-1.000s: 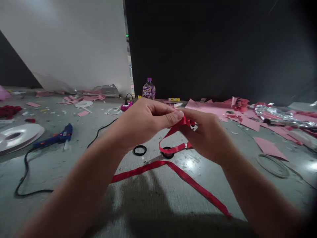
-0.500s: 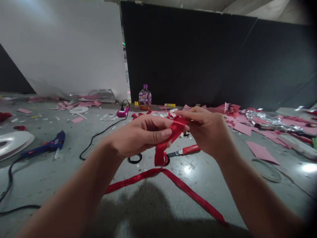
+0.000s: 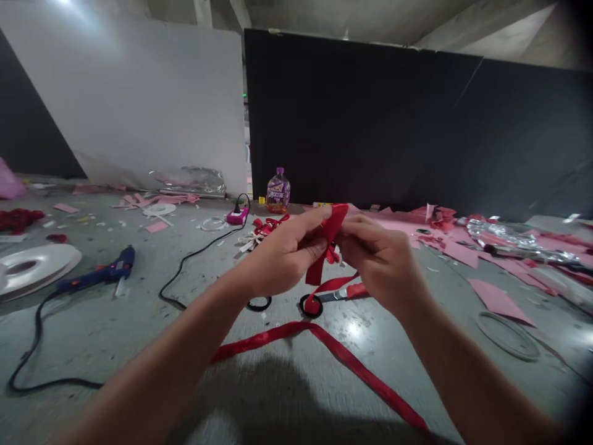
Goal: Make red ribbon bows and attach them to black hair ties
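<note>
My left hand pinches a red ribbon, folded so that one part stands up between the hands and an end hangs below the fingers. My right hand is closed on the same ribbon from the right side. A strip of it runs down to a black ring on the floor. Behind that ring lies a tool with a red handle, partly hidden by my right hand. Another red ribbon lies bent across the floor nearer to me.
A blue glue gun with a black cord and a white spool are at the left. Further back stand a bottle and a pink plug block. Pink paper and clear plastic lie at the right.
The ribbon between my hands has turned more upright, its top now above my fingertips. A strip now stretches from the black ring toward my right hand. The view has tilted up and shifted left.
</note>
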Demonstrator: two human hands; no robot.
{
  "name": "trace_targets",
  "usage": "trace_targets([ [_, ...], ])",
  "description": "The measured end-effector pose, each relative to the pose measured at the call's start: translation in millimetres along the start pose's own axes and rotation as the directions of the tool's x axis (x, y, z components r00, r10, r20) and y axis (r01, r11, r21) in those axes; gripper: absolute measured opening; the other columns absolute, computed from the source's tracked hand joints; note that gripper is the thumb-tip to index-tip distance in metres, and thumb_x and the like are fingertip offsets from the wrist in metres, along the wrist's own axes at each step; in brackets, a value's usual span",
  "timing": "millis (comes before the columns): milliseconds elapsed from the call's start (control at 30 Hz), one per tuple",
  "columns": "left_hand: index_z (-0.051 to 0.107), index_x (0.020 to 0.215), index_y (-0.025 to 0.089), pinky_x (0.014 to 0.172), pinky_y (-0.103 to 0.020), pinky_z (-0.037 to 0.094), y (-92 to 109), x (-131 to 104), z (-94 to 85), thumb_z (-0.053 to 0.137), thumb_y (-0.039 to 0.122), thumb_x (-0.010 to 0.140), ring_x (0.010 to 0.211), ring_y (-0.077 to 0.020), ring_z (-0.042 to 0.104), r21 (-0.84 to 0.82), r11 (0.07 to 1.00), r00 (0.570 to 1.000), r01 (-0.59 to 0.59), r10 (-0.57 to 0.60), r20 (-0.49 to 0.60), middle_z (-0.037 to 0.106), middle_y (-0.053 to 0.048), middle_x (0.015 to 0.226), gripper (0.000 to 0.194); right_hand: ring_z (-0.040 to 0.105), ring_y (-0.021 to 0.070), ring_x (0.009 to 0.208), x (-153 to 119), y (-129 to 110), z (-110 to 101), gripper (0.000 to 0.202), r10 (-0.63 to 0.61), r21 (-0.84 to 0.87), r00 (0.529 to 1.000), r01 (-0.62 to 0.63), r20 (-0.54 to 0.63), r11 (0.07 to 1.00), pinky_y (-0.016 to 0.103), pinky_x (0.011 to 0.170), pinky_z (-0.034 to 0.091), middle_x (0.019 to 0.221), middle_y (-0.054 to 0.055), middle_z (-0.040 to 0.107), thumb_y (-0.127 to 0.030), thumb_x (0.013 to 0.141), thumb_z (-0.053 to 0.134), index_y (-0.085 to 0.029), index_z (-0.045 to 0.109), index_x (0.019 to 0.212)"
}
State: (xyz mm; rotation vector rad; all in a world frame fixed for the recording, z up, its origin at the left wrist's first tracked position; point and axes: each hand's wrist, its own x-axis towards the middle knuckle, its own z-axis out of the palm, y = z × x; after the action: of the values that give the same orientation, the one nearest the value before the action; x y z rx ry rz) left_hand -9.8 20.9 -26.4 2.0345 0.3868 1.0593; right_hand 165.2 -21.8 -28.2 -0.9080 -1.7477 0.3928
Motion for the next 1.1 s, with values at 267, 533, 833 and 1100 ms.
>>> trace_targets([
  [267, 0.064, 0.117, 0.017, 0.075, -0.029, 0.052, 1.4, -1.7, -1.6, 0.047, 0.004, 0.086, 0.086, -0.0173, 0.064, 0.322, 0.946, 0.999, -0.045, 0.035, 0.034, 0.070, -0.006, 0.099, 0.037, 0.043, 0.0104, 0.060, -3.7, 9.1, 5.8, 0.016, 0.211, 0.176, 0.976, -0.218, 0.056, 0.960, 0.026, 0.052, 0.033, 0.067, -0.001, 0.050, -0.031, 0.088, 0.066, -0.018, 0.068, 0.078],
  [533, 0.065, 0.109, 0.015, 0.060, -0.023, 0.051, -3.8, -0.6, 12.4, 0.065, 0.026, 0.088, 0.064, -0.0120, 0.063, 0.158, 0.987, 0.951, -0.011, 0.059, -0.304, 0.070, -0.003, 0.076, 0.024, 0.031, 0.0081, 0.051, 0.6, 12.8, 14.5, 0.023, 0.418, 0.532, 0.904, -0.312, -0.088, 0.787, 0.025, 0.045, 0.021, 0.057, -0.005, 0.034, -0.032, 0.085, 0.069, -0.018, 0.061, 0.067],
  [833, 0.073, 0.082, 0.012, 0.052, -0.021, 0.040, -2.2, 3.7, 12.1, 0.076, 0.036, 0.078, 0.054, -0.0061, 0.048, -0.350, 0.887, 0.929, 0.303, -0.356, -0.098, 0.062, 0.001, 0.067, 0.024, 0.029, 0.0076, 0.049, -4.8, 11.0, 13.7, 0.024, 0.348, 0.474, 0.936, -0.282, -0.054, 0.834, 0.023, 0.039, 0.018, 0.060, -0.005, 0.033, -0.038, 0.085, 0.071, -0.020, 0.063, 0.073],
  [1100, 0.072, 0.078, 0.013, 0.064, -0.024, 0.047, -2.3, 3.5, 13.7, 0.076, 0.034, 0.076, 0.066, -0.0111, 0.058, -0.307, 0.907, 0.912, 0.290, -0.359, -0.199, 0.069, -0.003, 0.075, 0.021, 0.031, 0.0052, 0.046, -3.0, 10.2, 11.4, 0.021, 0.372, 0.469, 0.927, -0.351, 0.052, 0.810, 0.018, 0.037, 0.022, 0.058, -0.007, 0.036, -0.040, 0.087, 0.068, -0.020, 0.066, 0.087],
])
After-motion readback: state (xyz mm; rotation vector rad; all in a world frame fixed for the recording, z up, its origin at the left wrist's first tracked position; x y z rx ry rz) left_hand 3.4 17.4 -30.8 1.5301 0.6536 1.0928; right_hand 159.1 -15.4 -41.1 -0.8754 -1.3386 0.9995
